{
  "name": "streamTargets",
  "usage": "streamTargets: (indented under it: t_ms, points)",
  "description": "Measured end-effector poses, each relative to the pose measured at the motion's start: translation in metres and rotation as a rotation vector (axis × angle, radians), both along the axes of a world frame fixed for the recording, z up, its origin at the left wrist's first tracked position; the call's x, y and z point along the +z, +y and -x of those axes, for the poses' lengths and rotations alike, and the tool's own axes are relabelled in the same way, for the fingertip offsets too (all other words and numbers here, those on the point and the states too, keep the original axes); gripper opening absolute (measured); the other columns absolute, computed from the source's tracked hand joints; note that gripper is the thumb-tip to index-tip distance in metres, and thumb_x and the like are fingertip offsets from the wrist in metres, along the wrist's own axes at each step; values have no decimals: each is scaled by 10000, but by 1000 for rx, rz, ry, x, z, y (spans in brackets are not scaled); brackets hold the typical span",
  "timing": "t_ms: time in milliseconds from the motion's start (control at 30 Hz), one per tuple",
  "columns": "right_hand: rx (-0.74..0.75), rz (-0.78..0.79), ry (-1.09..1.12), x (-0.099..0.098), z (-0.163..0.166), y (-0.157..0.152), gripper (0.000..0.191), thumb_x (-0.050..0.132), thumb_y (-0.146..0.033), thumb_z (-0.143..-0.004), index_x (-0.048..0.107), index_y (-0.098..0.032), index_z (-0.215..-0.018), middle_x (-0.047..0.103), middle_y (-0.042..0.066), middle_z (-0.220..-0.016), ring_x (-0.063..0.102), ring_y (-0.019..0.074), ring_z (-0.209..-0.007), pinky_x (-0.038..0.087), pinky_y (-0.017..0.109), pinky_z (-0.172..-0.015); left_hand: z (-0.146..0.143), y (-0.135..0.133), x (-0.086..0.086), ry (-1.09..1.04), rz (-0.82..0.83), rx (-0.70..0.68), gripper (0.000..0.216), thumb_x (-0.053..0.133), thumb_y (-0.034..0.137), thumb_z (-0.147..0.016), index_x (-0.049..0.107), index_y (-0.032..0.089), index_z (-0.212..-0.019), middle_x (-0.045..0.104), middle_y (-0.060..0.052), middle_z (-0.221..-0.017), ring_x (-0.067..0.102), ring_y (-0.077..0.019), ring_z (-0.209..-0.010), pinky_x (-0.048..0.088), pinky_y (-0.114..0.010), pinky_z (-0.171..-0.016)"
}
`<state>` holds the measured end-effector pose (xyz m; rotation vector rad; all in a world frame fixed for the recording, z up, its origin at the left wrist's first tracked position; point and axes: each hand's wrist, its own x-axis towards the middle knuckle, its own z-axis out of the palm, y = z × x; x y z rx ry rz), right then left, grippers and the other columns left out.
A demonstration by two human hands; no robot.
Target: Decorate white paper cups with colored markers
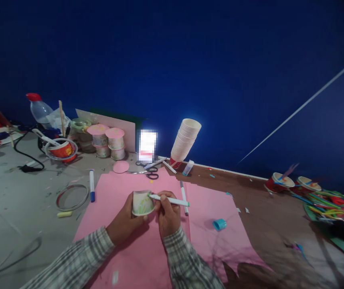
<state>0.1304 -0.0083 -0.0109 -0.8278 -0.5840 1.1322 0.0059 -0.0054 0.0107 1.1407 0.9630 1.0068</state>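
My left hand (124, 222) holds a small white paper cup (142, 203) with green and yellow marks on its side, tilted above the pink paper sheet (136, 257). In my right hand (168, 216) is a white marker with a green tip (167, 199), and that tip touches the cup's side. A blue marker cap (219, 224) lies on the pink sheet to the right. Another marker (184, 196) rests just behind my right hand.
A leaning stack of paper cups (185, 142), scissors (149, 172), a blue-capped marker (92, 185), a tape ring (71, 196), decorated cups with pink lids (109, 142), a bottle (39, 108) and a cable (27, 158) stand behind. Colourful straws and cups (325, 196) lie at right.
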Motion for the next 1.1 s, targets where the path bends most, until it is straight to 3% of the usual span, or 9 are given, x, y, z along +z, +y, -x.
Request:
streamTargets:
  t_ms: [300,800,1000,1100]
  points:
    - [1,-17,0,0,1,1,128,665,-308,-666,655,-180,-661,549,-70,-336,446,116,-326,420,246,-435,1,1,-3,33,-53,-5,584,747,215,-494,499,221,-1023,627,-74,-934,550,-277,-841,470,-388,-691]
    - [-26,13,24,4,0,1,153,677,-334,-648,672,-184,-681,560,-61,-344,442,118,-312,342,209,-362,3,2,-6,55,-70,-5,612,750,233,-490,488,244,-1044,621,-65,-955,539,-279,-860,465,-395,-712]
    - [-20,11,42,6,1,1,140,674,-320,-647,664,-181,-664,548,-58,-339,444,115,-330,357,209,-389,8,1,-12,-98,29,-124,600,702,270,-557,451,264,-1102,604,-50,-891,534,-236,-738,471,-354,-577]
    - [-16,3,42,7,1,1,129,667,-308,-655,664,-180,-668,542,-56,-343,436,111,-337,363,208,-398,10,1,-14,-163,86,-118,533,642,285,-614,453,274,-1111,598,-59,-931,530,-233,-742,476,-366,-586]
